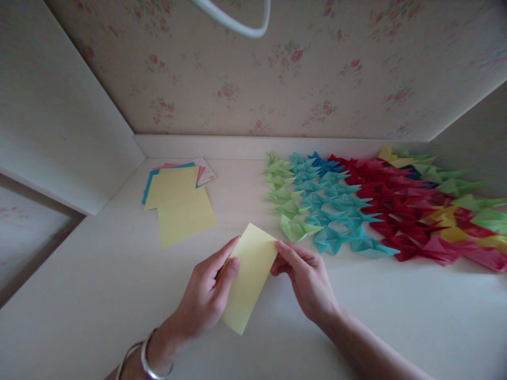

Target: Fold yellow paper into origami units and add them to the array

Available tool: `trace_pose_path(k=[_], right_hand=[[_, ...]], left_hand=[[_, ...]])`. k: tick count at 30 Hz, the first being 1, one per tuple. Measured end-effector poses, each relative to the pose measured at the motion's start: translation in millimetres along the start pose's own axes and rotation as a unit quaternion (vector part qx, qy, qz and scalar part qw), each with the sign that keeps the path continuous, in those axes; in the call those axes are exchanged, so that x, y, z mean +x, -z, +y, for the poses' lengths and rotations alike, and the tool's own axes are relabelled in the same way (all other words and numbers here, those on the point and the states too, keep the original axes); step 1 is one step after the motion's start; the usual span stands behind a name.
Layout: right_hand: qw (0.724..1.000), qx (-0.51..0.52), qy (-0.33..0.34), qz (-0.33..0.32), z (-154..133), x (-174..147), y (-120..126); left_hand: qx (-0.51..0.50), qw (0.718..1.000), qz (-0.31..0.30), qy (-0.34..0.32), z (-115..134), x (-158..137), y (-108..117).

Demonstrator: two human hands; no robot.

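A pale yellow sheet of paper (252, 279), folded to a long rectangle, is held tilted above the white table. My left hand (212, 287) grips its left long edge, thumb on the front face and fingers behind. At the upper right corner, my right hand (303, 277) pinches the paper between thumb and fingers. The fingertips behind the sheet are partly hidden. Two yellow paper sheets (188, 216) lie beyond my left hand, overlapping blue and pink sheets. Past my right hand stand rows of folded paper cranes, with light green (295, 227) and turquoise ones (330, 240) nearest.
Red folded cranes (396, 211) fill the right side, with yellow and green ones (491, 219) at the far right. A flowered wall (237, 89) closes off the back of the white table (99, 285). A white curved tube (253, 32) hangs at the top. A white panel stands at left.
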State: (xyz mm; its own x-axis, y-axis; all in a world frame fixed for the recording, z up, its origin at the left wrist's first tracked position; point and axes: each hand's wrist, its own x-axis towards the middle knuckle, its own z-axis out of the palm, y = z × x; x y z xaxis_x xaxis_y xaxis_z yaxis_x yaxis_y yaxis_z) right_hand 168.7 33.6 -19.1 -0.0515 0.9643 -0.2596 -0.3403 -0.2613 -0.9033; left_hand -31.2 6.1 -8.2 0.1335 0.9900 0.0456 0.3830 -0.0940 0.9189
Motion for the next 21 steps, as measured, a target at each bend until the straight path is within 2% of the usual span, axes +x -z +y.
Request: trace_pose_path(k=[3,5,7,11,13,15,18,21], right_hand=[[0.996,0.040,0.036,0.071,-3.0,2.0,0.8],[0.995,0.057,0.040,0.078,-5.4,0.2,0.3],[0.998,0.055,0.003,0.028,-6.3,-4.4,-2.1],[0.985,-0.006,-0.103,-0.138,-3.8,-14.4,-10.2],[0.981,-0.046,-0.107,-0.152,-2.7,-16.4,-12.2],[0.985,-0.089,-0.075,-0.128,-2.2,-16.6,-10.9],[0.983,-0.146,0.010,-0.113,0.0,-15.9,-3.4],[0.973,-0.180,0.081,-0.119,4.8,-15.4,5.9]], left_hand=[[0.003,1.000,0.007,0.003,-1.6,-0.4,0.4],[-0.001,1.000,0.026,0.006,-3.6,-0.2,-0.4],[-0.007,0.998,0.053,0.011,-5.7,0.3,-1.8],[-0.007,0.995,0.096,0.016,-7.1,1.9,-3.0],[0.019,0.995,0.097,-0.002,-5.9,3.5,-1.4],[0.061,0.991,0.101,-0.055,-4.2,5.5,1.6],[0.096,0.976,0.131,-0.145,-2.0,8.2,7.5],[0.070,0.979,0.099,-0.166,-1.1,8.8,12.2]])
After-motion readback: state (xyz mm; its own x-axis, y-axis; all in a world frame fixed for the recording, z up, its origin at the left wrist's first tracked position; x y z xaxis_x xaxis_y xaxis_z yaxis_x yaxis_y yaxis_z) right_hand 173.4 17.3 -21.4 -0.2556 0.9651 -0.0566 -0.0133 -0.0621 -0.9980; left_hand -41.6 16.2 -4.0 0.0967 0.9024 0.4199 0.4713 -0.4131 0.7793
